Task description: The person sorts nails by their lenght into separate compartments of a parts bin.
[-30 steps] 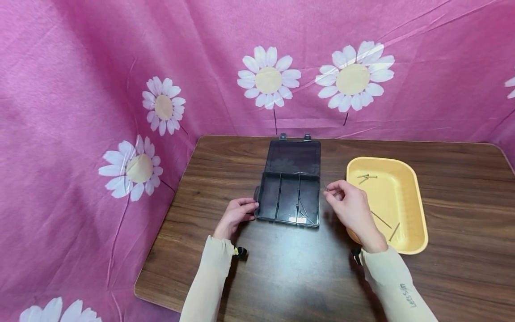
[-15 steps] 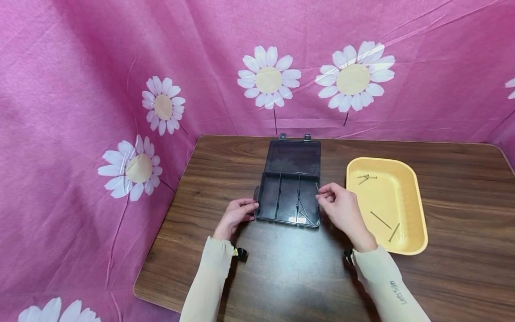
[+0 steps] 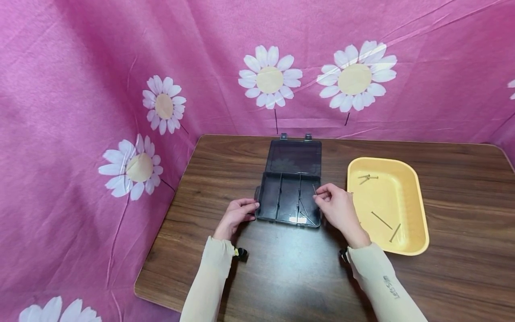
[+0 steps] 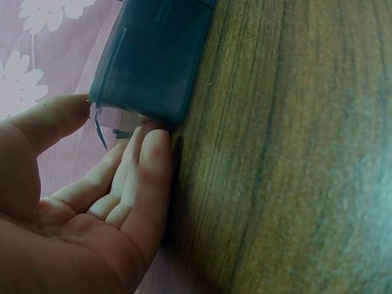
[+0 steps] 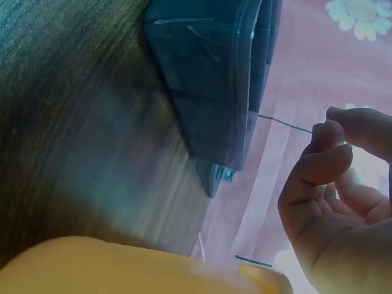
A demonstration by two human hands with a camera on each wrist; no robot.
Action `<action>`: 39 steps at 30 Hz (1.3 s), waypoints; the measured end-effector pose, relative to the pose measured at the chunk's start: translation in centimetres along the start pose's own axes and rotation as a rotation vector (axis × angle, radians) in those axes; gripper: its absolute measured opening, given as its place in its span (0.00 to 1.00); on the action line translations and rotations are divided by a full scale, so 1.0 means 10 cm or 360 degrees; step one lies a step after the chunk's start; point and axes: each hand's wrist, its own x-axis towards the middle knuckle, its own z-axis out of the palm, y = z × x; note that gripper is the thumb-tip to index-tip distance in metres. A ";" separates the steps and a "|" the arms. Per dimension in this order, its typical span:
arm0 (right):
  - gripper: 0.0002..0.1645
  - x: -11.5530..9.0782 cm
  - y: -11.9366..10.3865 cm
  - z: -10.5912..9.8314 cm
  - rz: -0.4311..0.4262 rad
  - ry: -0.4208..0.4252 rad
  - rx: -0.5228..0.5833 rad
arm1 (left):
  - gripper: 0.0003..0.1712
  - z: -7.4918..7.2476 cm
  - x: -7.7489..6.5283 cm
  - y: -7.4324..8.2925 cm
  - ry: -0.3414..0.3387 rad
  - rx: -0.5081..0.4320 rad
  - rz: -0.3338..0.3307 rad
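Note:
A dark see-through compartment box [image 3: 269, 197] lies on the table, its lid [image 3: 294, 156] folded back. Thumb and fingertips of my left hand [image 3: 236, 216] hold its left side; in the left wrist view the thumb is at the top rim and the fingers are low by the table. My right hand [image 3: 338, 210] pinches a thin nail [image 3: 314, 189] between thumb and forefinger, over the box's right compartment. In the right wrist view the nail [image 5: 285, 123] points from the fingertips toward the box's rim. Loose nails [image 3: 307, 218] lie in the right compartment; the left and middle ones show bare floors.
To the right stands a yellow tray [image 3: 416, 197] with several nails [image 3: 381, 220] scattered inside. The brown wood table [image 3: 281, 277] meets a pink flowered cloth [image 3: 217, 89] behind and at the left.
My right hand has moved left with the nail, from between tray and box to over the right compartment. The left hand keeps its place at the box.

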 end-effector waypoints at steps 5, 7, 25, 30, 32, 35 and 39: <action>0.07 0.01 0.01 0.02 0.0046 -0.0022 -0.0030 | 0.21 0.00 -0.01 0.00 -0.0003 0.0007 0.0012; 0.07 0.02 0.01 0.04 0.0053 -0.0025 -0.0046 | 0.22 0.00 -0.01 0.01 -0.0003 0.0008 0.0011; 0.08 0.05 0.07 0.15 0.0169 -0.0067 -0.0180 | 0.21 -0.01 -0.01 0.02 -0.0014 0.0008 -0.0001; 0.08 0.06 0.07 0.16 0.0193 -0.0083 -0.0202 | 0.21 0.00 -0.01 0.03 -0.0008 0.0017 0.0008; 0.08 0.06 0.07 0.16 0.0195 -0.0085 -0.0209 | 0.20 0.00 -0.01 0.03 -0.0006 0.0018 0.0018; 0.09 0.06 0.08 0.17 0.0188 -0.0072 -0.0224 | 0.20 0.00 -0.01 0.02 -0.0009 0.0013 0.0024; 0.11 0.06 0.07 0.18 0.0147 -0.0036 -0.0253 | 0.20 0.00 -0.01 0.01 -0.0014 0.0012 0.0024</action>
